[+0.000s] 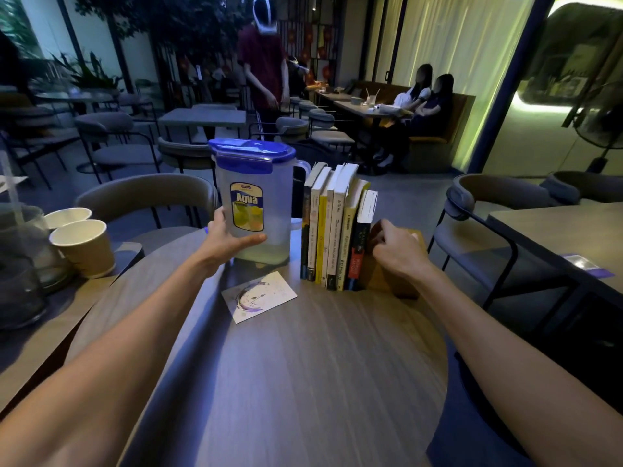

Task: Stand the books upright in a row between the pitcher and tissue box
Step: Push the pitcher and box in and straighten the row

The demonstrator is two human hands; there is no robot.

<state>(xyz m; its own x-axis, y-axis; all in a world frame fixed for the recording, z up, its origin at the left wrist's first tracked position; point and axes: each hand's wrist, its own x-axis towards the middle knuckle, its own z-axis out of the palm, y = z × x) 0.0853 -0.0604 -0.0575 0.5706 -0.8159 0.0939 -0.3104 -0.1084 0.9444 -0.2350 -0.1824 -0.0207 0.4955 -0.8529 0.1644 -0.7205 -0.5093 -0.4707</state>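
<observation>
A clear plastic pitcher (256, 200) with a blue lid and a yellow "Aqua" label stands at the far side of the round wooden table (303, 382). My left hand (229, 239) grips its lower left side. Right of it, several books (333, 230) stand upright in a row, spines toward me, leaning slightly. A small gap separates the pitcher from the first book. A wooden tissue box (401, 274) sits against the rightmost book. My right hand (394, 251) rests on top of this box, fingers curled over its near-left edge.
A printed card (259, 296) lies flat on the table in front of the pitcher. Two paper cups (84, 244) and glass jars (20, 264) stand on the neighbouring table at left. Chairs ring the table; a person stands beyond and two sit at back right.
</observation>
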